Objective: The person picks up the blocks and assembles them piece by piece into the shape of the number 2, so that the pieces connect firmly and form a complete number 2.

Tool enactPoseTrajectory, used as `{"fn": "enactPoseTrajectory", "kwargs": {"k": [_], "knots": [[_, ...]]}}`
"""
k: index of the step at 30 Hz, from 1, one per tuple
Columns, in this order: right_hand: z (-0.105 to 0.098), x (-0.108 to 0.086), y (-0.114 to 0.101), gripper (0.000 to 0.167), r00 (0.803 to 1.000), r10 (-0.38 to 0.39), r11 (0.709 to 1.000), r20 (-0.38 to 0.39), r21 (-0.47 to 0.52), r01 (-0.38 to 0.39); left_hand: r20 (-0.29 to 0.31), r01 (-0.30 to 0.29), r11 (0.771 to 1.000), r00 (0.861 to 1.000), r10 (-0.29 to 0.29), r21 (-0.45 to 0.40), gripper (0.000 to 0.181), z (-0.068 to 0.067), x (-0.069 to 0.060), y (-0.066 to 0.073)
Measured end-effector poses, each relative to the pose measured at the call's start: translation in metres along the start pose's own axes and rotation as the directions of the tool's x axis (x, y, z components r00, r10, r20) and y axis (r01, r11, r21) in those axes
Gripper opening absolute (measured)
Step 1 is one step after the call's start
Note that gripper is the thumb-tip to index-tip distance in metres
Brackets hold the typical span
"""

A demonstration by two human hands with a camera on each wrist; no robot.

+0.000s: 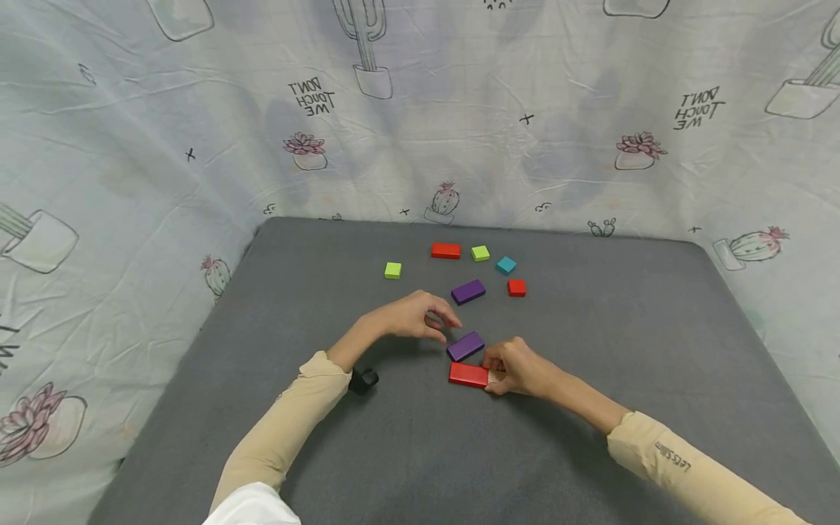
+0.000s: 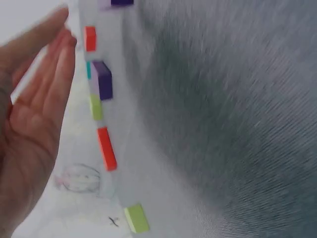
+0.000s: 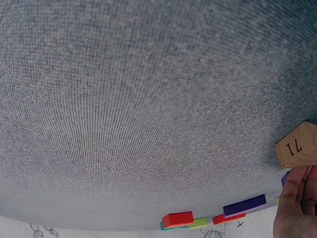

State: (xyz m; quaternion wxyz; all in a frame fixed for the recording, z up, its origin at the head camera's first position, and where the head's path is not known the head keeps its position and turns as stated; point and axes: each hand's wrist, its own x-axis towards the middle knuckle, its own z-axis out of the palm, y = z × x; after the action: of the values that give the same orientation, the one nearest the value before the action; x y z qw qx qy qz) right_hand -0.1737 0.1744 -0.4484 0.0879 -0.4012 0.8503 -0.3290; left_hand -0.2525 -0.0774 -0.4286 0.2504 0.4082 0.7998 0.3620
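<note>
Wooden block point(image 3: 298, 145) just beside the red block point(image 1: 468, 375) sits pinched in your right hand point(image 1: 521, 370); your left hand point(image 1: 416, 316) hovers, half spread, empty. Push too hard — the nearer purple block point(image 1: 466, 346) could skew.

**Readable Markings**

We read "DON'T TOUCH ME", mirrored, twice on the printed cloth point(image 1: 420, 44): at upper left and upper right of the head view. We also note small "x" signs on this cloth. At lower right, the right sleeve point(image 1: 705, 477) bears lettering resembling "Letsslim". In the right wrist view, at the right edge, the wooden block point(image 3: 299, 146) carries characters resembling "71"; we cannot confirm their orientation.
</note>
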Motion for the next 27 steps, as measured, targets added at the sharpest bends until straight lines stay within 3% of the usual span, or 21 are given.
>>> {"fn": "enactPoseTrajectory", "kwargs": {"k": [3, 7, 10, 14, 17, 20, 27], "knots": [[0.0, 0.0, 0.0, 0.02, 1.0, 0.013, 1.0, 0.006, 0.006, -0.013, -0.032, -0.041, 0.997, 0.999, 0.043, 0.072, 0.029, 0.006, -0.005, 0.005], [0.0, 0.0, 0.0, 0.02, 0.999, 0.034, 0.999, 0.024, 0.013, -0.034, -0.044, -0.05, 0.979, 0.997, 0.059, 0.199, 0.027, 0.021, -0.008, 0.016], [0.0, 0.0, -0.001, 0.02, 0.999, 0.04, 0.999, 0.031, 0.016, -0.04, -0.065, -0.025, 0.949, 0.997, 0.048, 0.314, 0.026, 0.033, -0.008, 0.024], [0.0, 0.001, -0.001, 0.019, 0.999, 0.033, 0.999, 0.029, 0.016, -0.033, -0.145, 0.05, 0.907, 0.989, 0.012, 0.417, 0.026, 0.044, -0.01, 0.032], [0.0, 0.001, -0.001, 0.019, 0.999, 0.025, 1.0, 0.025, 0.012, -0.026, -0.216, 0.115, 0.895, 0.976, -0.022, 0.431, 0.026, 0.049, -0.012, 0.034], [0.0, 0.001, -0.002, 0.019, 0.999, 0.031, 0.999, 0.031, 0.014, -0.031, -0.254, 0.146, 0.9, 0.966, -0.041, 0.41, 0.024, 0.05, -0.013, 0.033], [-0.001, 0.002, -0.003, 0.02, 0.998, 0.052, 0.999, 0.04, 0.011, -0.053, -0.231, 0.109, 0.912, 0.973, -0.017, 0.396, 0.021, 0.051, -0.01, 0.027]]}}
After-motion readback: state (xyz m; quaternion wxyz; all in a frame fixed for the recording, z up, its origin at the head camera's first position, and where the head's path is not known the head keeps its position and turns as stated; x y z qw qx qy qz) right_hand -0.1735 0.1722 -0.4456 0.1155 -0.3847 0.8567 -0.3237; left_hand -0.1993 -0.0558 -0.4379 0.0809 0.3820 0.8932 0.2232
